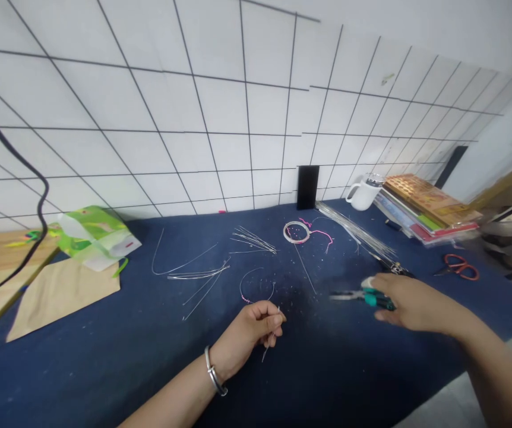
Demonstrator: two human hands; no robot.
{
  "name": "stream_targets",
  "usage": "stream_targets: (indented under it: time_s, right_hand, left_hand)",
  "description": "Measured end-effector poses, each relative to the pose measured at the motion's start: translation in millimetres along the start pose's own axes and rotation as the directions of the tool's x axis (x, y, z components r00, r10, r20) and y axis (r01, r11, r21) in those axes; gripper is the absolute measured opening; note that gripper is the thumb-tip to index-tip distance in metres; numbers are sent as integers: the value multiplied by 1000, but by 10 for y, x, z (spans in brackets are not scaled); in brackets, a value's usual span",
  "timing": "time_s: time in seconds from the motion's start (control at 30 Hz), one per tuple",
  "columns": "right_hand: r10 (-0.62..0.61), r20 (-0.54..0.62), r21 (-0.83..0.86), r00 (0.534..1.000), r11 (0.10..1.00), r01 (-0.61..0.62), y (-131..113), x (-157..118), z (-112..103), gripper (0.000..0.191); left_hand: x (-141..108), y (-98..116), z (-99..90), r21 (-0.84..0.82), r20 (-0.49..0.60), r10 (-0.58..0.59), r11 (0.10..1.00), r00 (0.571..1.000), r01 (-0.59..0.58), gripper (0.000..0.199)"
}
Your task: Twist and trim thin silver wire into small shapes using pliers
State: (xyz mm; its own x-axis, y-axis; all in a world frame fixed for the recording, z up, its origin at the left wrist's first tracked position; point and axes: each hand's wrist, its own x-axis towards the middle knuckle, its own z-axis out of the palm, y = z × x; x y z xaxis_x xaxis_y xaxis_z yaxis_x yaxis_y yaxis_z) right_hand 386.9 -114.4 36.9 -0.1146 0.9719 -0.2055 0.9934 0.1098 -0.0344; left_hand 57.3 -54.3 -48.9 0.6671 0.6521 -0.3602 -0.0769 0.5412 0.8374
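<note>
My left hand (260, 326) is closed in a pinch around a thin wire (265, 353), whose ends stick out above and below the fingers. Just beyond it lies a curved wire (241, 291) with small pink beads along one part. My right hand (410, 303) is on a pair of pliers (349, 295) with teal and black handles, the jaws pointing left. Part of the handles is hidden under the fingers. Near the middle back sits a coil of wire (284, 230) with pink beading or thread about it.
Loose wires (198, 274) lie on the dark blue cloth (158, 368) at the left, and a long wire bundle (354, 229) at the right. Scissors (461, 267), a white mug (363, 193), books (429, 208), a black block (307, 187) and a brown paper sheet (66, 294) are around.
</note>
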Motion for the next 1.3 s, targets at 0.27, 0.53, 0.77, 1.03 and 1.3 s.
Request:
stream_targets:
  time_s: [0.27,0.53,0.77,1.03,1.3]
  right_hand:
    - [168,-421,-97,891,969,-228,-53,445,619,55]
    - [-66,-398,257,915,949,180,-895,569,277,25]
    - [-269,-49,606,962,757,242,-1560,658,285,20]
    - [-255,-114,631,960,728,269,-1701,714,493,15]
    - [-322,-107,690,941,657,303,-1631,735,540,15]
  left_hand:
    - [30,-11,-16,-148,-79,69,986,994,-81,16]
    - [25,-64,-12,-196,-145,107,971,984,-135,15]
    - [-14,-6,21,-201,-348,222,931,911,-304,14]
    - [-35,20,29,-139,-391,232,942,890,-307,16]
    - [-10,32,12,-89,-395,244,949,886,-301,14]
